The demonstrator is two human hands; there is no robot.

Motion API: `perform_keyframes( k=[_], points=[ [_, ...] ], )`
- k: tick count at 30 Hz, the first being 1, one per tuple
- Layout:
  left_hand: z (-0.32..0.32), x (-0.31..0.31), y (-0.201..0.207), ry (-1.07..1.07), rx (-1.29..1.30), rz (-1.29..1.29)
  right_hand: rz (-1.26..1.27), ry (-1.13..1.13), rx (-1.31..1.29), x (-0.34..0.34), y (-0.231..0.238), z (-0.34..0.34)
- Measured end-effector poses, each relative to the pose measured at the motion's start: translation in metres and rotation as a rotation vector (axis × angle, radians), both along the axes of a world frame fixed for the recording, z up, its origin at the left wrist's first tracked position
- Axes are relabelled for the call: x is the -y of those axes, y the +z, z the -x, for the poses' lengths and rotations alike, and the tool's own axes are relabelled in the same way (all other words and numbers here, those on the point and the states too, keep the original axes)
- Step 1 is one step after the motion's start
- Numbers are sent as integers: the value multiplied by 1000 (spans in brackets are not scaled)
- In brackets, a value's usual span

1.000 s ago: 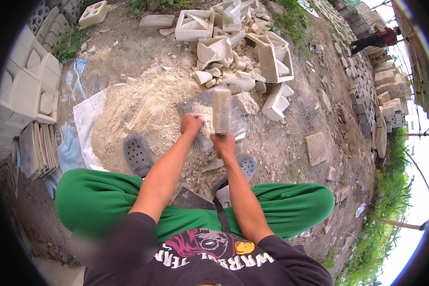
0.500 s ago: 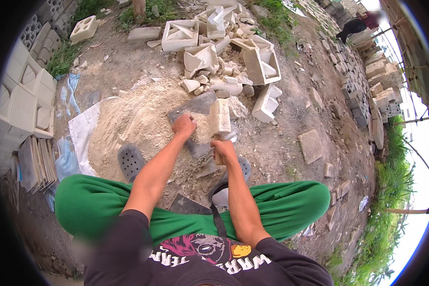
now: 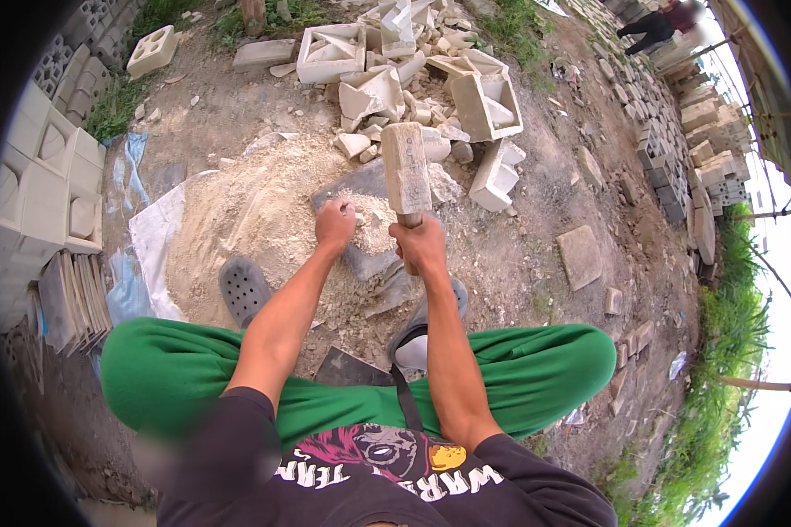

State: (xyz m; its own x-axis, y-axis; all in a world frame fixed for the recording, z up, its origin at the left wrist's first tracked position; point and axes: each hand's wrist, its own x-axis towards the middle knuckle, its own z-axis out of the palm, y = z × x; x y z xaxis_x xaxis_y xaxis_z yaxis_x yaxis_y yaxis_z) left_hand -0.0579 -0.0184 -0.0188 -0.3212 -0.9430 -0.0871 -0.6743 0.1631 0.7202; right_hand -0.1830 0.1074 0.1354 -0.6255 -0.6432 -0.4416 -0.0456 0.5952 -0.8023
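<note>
A seated person's right hand (image 3: 420, 243) grips a raised mallet (image 3: 406, 169) while the left hand (image 3: 335, 223), fingers curled, presses crumbled rubble (image 3: 371, 230) on a flat stone slab (image 3: 369, 255). Powder (image 3: 237, 220) lies heaped at nine o'clock; many broken blocks (image 3: 431, 97) at twelve o'clock look uncrushed.

One head-worn fisheye view, steeply downward, close over the hands and rubble-strewn ground (image 3: 536, 255).

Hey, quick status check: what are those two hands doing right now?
Right hand gripping wooden mallet, head raised. Left hand pressed on crumbled rubble on dark slab. Broken blocks piled just beyond; nothing between mallet and slab.
</note>
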Motion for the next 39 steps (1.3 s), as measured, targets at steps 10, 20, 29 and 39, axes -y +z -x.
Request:
perform_keyframes(
  k=[10,20,29,39],
  points=[
    [-11,-29,4,-33,-28,9,-109,-27,76,-30,-100,-36],
    [-11,-24,8,-19,-11,33,49,-8,-184,9,-13,-15],
    [-8,-18,22,-52,91,-57,-223,-37,127,-25,-95,-18],
    [-7,-14,27,-54,56,-172,3,93,-202,-3,-63,-34]
  ],
)
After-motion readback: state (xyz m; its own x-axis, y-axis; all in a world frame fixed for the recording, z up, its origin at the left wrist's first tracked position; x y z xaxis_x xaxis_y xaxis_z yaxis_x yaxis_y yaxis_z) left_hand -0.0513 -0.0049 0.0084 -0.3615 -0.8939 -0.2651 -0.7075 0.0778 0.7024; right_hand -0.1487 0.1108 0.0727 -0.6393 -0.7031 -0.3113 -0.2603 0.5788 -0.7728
